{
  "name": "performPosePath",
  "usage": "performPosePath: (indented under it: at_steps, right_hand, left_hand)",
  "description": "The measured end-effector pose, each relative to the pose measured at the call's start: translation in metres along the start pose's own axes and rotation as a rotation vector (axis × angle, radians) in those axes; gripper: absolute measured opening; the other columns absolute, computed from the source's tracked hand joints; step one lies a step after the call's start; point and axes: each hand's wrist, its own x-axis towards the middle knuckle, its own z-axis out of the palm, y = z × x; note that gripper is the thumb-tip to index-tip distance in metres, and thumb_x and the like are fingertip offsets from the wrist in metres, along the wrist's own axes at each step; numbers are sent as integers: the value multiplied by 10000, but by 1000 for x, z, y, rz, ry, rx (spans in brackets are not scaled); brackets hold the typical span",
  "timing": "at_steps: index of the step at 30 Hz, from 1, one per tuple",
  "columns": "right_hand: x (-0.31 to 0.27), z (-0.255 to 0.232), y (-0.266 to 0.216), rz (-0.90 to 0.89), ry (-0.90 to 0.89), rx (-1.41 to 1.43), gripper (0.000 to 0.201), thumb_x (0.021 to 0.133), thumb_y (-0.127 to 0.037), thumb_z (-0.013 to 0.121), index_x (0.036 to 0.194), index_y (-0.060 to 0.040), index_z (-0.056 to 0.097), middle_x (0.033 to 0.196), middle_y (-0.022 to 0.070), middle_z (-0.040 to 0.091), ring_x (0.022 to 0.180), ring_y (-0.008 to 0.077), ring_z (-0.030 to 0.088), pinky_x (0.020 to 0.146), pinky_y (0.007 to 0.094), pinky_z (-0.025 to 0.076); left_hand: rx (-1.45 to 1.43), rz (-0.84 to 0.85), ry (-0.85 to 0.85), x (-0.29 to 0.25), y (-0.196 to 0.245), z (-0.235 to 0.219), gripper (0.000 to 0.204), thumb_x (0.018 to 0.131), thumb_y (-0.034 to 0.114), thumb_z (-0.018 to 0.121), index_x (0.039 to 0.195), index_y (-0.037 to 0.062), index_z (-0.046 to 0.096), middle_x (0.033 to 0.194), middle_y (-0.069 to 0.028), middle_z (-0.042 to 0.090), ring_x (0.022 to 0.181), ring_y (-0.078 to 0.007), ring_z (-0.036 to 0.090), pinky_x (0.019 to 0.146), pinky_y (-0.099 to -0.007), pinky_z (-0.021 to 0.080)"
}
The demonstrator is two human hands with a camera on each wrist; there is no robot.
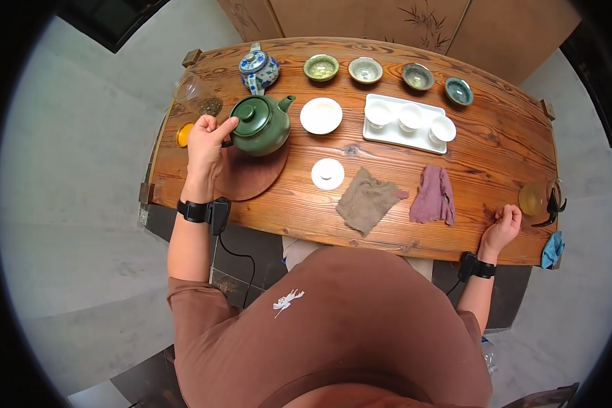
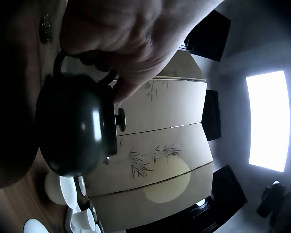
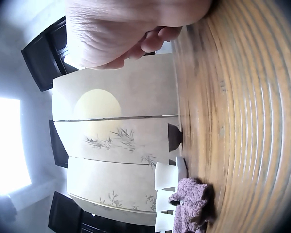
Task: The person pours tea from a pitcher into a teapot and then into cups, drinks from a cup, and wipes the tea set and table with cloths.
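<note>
left hand [image 1: 206, 148] has its fingers curled round the handle of the green teapot [image 1: 264, 132], thumb stretched to the edge of its lid [image 1: 252, 114]. the pot is left of centre in the upper half of the frame, over the round brown mat [image 1: 255, 178], its spout [image 1: 287, 103] pointing to the upper right; from where i stand i can't quite tell whether its base touches the mat.

right hand [image 1: 502, 230] is down at the right end of the wooden bench [image 1: 486, 170], fingers loosely curled, holding nothing, just beside a glass pitcher [image 1: 532, 200] of amber liquid. a blue cloth [image 1: 553, 249] lies near it at the bench's corner.

behind the green pot, at the upper left, stands a patterned blue-and-white teapot [image 1: 258, 71], with an orange round piece [image 1: 183, 134] left of the left hand. right of the green pot there's a white dish [image 1: 321, 115], and below that a white lid [image 1: 328, 175]. near the middle lie a brown cloth [image 1: 367, 202] and a purple cloth [image 1: 433, 196]. above them, a white tray [image 1: 400, 143] bears three white cups [image 1: 411, 117], and four small bowls [image 1: 365, 70] line the far side.
</note>
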Motion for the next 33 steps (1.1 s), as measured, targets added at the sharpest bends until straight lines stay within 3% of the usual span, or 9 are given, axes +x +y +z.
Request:
performPosePath:
  at_steps: [12, 21, 33]
  right_hand:
    - [-1, 0, -2, 0, -8, 64, 76, 1048, -60, 610, 979, -49, 580, 830, 5, 544, 718, 95, 469, 672, 236, 394]
    - [0, -2, -2, -2, -11, 77, 72, 1048, -57, 605, 981, -48, 580, 826, 8, 542, 719, 97, 468, 677, 237, 398]
    - [-1, 2, -5, 5, 6, 85, 68, 1037, -54, 613, 977, -50, 582, 811, 3, 527, 719, 97, 446, 667, 245, 382]
  left_hand:
    - [168, 27, -28, 1, 11, 24, 478, 843, 31, 873, 786, 179, 422, 724, 55, 554, 645, -50, 540, 571, -217, 416]
    - [362, 58, -66, 16, 2, 14, 527, 800, 96, 915, 747, 177, 398, 702, 82, 475, 631, -25, 420, 549, -208, 358]
    - [444, 82, -79, 19, 7, 19, 550, 795, 98, 914, 741, 174, 372, 695, 84, 436, 653, -28, 392, 549, -216, 336]
